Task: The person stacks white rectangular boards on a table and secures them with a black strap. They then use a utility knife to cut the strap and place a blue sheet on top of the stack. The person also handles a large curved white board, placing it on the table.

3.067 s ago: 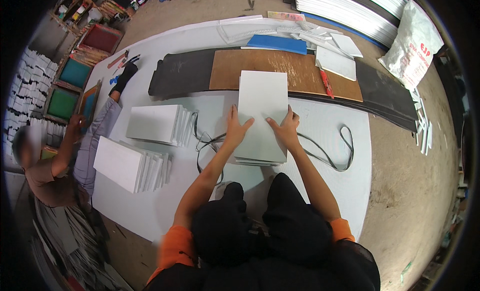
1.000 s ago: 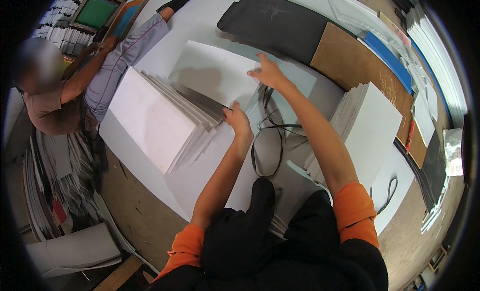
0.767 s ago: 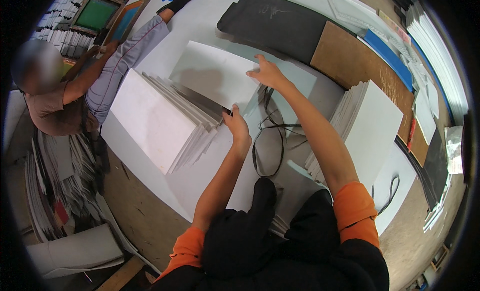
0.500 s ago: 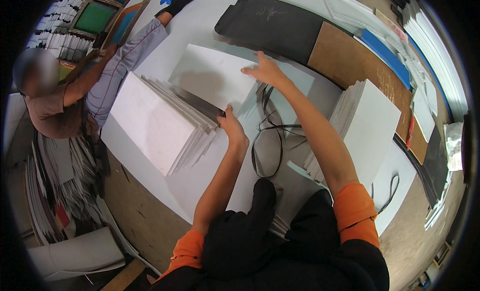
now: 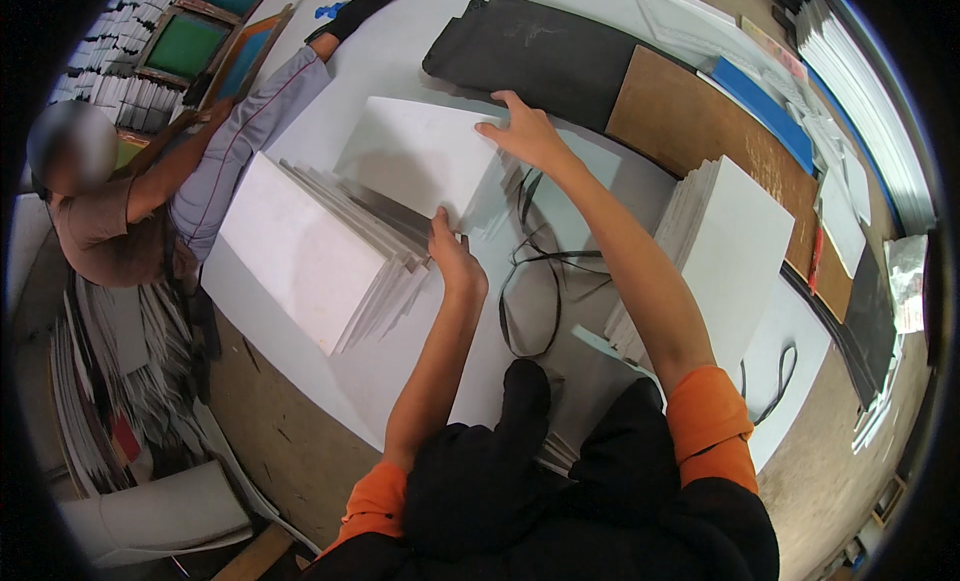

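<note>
A stack of white sheets (image 5: 405, 146) rests on the table in front of me, its right end fanned and slightly blurred. At that stack's near corner my left hand (image 5: 459, 261) is closed, thumb on top and the other fingers partly hidden. My right hand (image 5: 532, 139) grips the far part of its right end, thumb and forefinger apart over the edge. To the left lies another stack of white sheets (image 5: 300, 246) with uneven edges. A third stack of white sheets (image 5: 735, 246) stands at the right beside my right forearm.
Loose black straps (image 5: 555, 301) lie between my forearms. Beyond are a black folded sheet (image 5: 530, 56), a brown board (image 5: 690, 111) and a blue piece (image 5: 762, 114). A person (image 5: 120, 216) sits at the left, one leg stretched along the white table (image 5: 350, 391).
The view has shifted slightly. Both hands have moved a little left and stay at the middle stack's right end; the right hand's forefinger is slightly more raised.
</note>
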The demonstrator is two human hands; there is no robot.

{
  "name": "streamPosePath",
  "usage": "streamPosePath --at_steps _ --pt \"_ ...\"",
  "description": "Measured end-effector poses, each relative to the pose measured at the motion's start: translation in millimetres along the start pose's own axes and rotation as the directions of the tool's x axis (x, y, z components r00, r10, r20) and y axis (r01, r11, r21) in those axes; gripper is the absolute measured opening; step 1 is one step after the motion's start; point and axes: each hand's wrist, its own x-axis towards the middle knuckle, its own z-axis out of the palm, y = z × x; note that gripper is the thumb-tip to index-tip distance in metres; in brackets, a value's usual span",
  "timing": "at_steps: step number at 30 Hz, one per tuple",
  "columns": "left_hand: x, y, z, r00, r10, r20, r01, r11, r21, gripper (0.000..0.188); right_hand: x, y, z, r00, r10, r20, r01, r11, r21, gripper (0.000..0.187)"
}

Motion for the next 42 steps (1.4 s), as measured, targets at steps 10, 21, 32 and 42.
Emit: streamPosePath --at_steps 10,21,32,42 --pt "-17.9 26.4 14.6 0.99 0.049 0.133 -0.033 0.993 -0.115 0.051 3.7 -25.7 -19.4 0.992 -0.065 -0.11 0.065 0.998 -0.004 0.052" --pt "5.5 2.2 -3.3 0.986 -0.044 0.163 0.04 0.999 0.026 0.065 -15.6 11.2 7.0 0.994 -0.052 -0.093 0.053 0.999 0.01 0.055" --pt "-98.9 -17.8 -1.7 0.769 0.207 0.604 -0.322 0.943 0.087 0.074 -129.1 -12.6 -135.4 0.997 0.068 0.029 -0.072 0.975 0.21 0.083" --pt "-173.6 29.7 83.7 0.15 0.146 0.978 -0.583 0.812 -0.032 0.074 -270.9 -70.6 -247.1 0.804 -0.03 -0.594 0.199 0.955 0.221 0.071"
